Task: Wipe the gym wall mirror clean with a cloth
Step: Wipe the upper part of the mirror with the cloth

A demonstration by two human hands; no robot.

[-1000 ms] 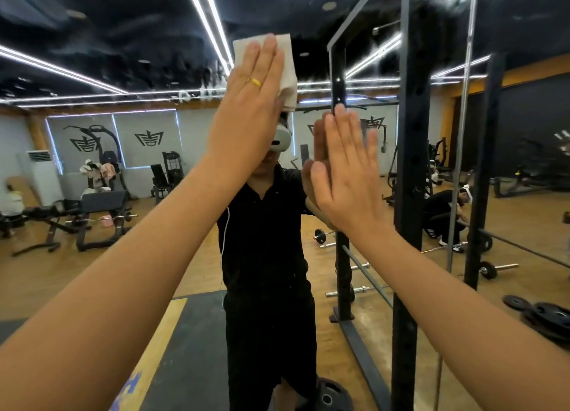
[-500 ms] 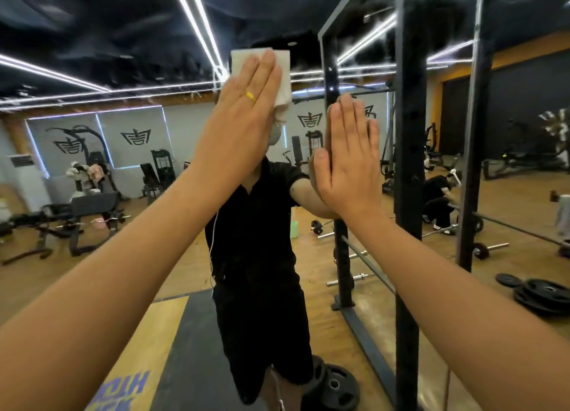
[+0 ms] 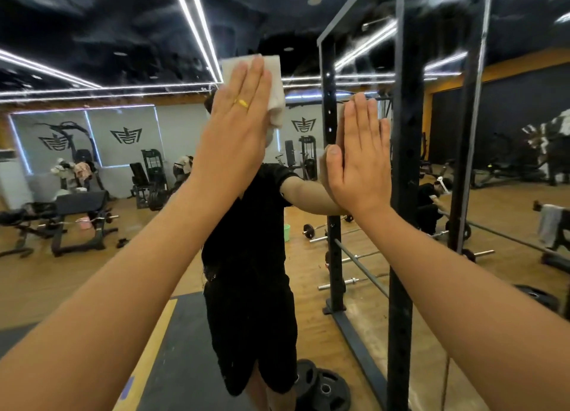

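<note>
on the mirror (image 3: 129, 170), left hand (image 3: 234, 133) presses cloth (image 3: 274, 83).

No readable text; only crown-shaped logos (image 3: 125, 135) on blinds (image 3: 101, 151) reflected in the mirror (image 3: 92, 40).

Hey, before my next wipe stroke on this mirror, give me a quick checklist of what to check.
1. The left hand pins the cloth to the mirror: ok.
2. The cloth lies flat: not ok, its right edge is bunched.
3. The right hand braces flat on the glass: ok.
4. Room to sweep right: not ok, the right hand and the black rack post stand close.
5. Glass free of specks at upper left: not ok, some show.
6. Dampness of the cloth: cannot tell.
</note>
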